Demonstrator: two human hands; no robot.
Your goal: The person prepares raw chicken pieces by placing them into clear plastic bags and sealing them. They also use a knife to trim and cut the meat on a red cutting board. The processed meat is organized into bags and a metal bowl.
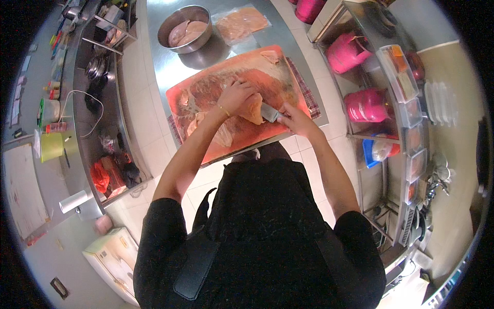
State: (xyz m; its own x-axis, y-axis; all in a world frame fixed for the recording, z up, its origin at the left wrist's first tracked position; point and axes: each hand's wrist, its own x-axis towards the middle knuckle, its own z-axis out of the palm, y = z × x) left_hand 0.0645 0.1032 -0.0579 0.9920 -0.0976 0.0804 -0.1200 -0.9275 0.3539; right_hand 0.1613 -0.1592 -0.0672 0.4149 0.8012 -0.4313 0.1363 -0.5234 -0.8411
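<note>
A worn red cutting board lies before me on a steel table. My left hand presses on a pale orange piece of meat, which looks like raw chicken, near the board's middle. In my right hand is a wide-bladed knife, its blade against the right side of the meat. Thin pale scraps of skin or meat lie at the board's lower left, with a smaller scrap at its upper right corner. The knife's tip is hidden by the meat.
Behind the board stand a steel bowl holding raw meat and a clear plastic bag with flat orange pieces. A checkered cloth shows under the board. Shelves with pink gas cylinders are at the right, a steel counter at the left.
</note>
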